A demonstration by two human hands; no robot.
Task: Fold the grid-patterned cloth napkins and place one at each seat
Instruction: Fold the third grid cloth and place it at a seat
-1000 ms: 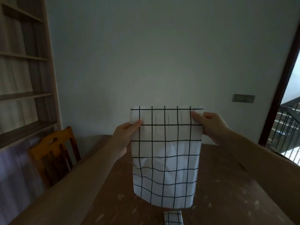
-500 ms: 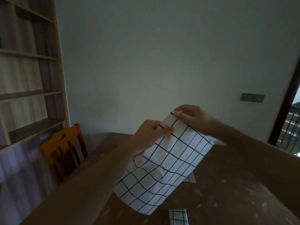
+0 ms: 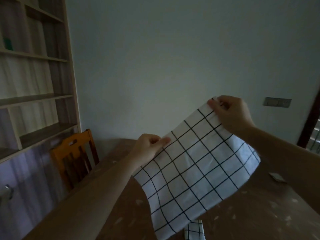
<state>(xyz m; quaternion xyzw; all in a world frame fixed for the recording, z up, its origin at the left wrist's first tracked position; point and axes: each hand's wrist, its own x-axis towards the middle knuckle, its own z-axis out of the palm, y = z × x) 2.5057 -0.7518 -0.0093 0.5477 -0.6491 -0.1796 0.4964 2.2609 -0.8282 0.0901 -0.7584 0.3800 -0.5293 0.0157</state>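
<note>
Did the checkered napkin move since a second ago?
Yes. The napkin hung straight before; now it tilts, its top edge slanting up toward the wall switch, with the right hand higher than the left hand.

Dim room here, a grey-blue cast over everything. The only daylight shows at the doorway (image 3: 314, 135) on the right edge. The white napkin (image 3: 195, 168) is the brightest patch, its grid lines fairly crisp. The worktop (image 3: 251, 213) sits dark and grainy. The shelves (image 3: 32, 75) on the left look soft and smeared, bowed by the wide lens.
</note>
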